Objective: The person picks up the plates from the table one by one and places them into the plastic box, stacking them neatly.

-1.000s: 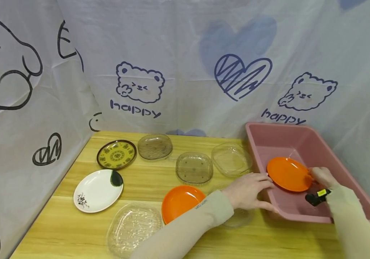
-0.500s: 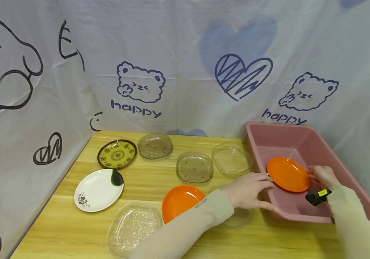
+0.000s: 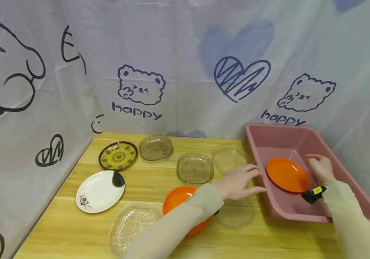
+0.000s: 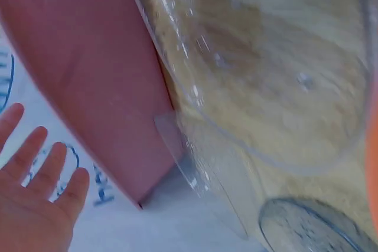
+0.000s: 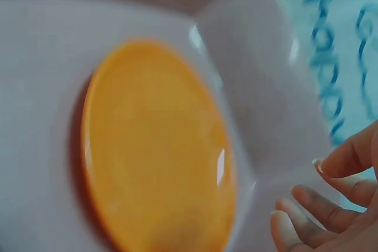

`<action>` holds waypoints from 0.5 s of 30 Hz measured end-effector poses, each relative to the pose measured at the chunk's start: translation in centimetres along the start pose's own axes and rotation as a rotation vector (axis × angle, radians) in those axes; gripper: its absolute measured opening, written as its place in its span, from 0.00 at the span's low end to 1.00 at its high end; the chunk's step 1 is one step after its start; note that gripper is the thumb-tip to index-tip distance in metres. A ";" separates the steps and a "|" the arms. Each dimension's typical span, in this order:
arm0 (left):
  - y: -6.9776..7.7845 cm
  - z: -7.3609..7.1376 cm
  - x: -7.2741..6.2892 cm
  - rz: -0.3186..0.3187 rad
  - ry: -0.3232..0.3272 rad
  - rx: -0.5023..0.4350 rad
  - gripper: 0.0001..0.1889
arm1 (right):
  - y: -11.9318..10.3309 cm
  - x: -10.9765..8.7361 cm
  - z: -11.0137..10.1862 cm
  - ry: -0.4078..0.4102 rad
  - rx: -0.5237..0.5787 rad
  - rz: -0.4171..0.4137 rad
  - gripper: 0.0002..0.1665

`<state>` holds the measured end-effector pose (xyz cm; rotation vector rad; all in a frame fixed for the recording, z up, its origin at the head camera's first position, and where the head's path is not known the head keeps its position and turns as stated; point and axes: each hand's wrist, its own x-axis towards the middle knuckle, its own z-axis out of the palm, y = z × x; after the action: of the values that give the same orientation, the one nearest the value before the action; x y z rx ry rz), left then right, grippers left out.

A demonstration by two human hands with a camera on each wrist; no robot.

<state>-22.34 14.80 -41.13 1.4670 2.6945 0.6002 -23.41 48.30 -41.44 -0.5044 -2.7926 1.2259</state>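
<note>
An orange plate (image 3: 287, 175) lies inside the pink basin (image 3: 304, 216). My right hand (image 3: 321, 169) hovers over the basin just right of that plate, holding nothing; in the right wrist view its fingers are loosely bent and apart from the plate (image 5: 159, 151). Outside the basin's left wall, my left hand (image 3: 239, 181) has its fingers spread and grips nothing. Beneath the left hand and wrist are a clear plastic dish (image 3: 234, 214) and a second orange plate (image 3: 176, 198), partly covered by the sleeve.
On the wooden table (image 3: 146, 187) lie a white plate (image 3: 100, 192), a yellow patterned plate (image 3: 118, 155), a textured clear dish (image 3: 136, 226), two smoky dishes (image 3: 155, 148) and a clear dish (image 3: 230, 156) against the basin. A printed cloth (image 3: 188, 72) hangs behind.
My right hand has let go of the orange plate, which now lies in the basin. My left hand has come off the basin's rim and shifted slightly left.
</note>
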 end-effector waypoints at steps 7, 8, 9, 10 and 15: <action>-3.3 -2.6 -2.8 -0.152 0.045 -0.124 0.22 | -5.9 -0.7 1.2 -0.082 0.194 -0.077 0.24; -3.8 -2.9 -3.3 -0.176 0.044 -0.147 0.21 | -6.8 -1.0 1.3 -0.087 0.220 -0.090 0.21; -4.3 -3.2 -3.8 -0.199 0.040 -0.168 0.21 | -7.6 -1.3 1.4 -0.092 0.236 -0.109 0.19; -4.8 -3.4 -4.2 -0.222 0.040 -0.184 0.21 | -8.4 -1.7 1.5 -0.096 0.253 -0.134 0.17; -7.2 -4.1 -6.8 -0.326 0.040 -0.240 0.16 | -12.4 -3.7 2.4 -0.114 0.304 -0.283 0.13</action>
<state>-25.12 4.50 -40.86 0.9448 2.6880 0.8947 -23.77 37.61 -33.81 -0.0196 -2.5734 1.6080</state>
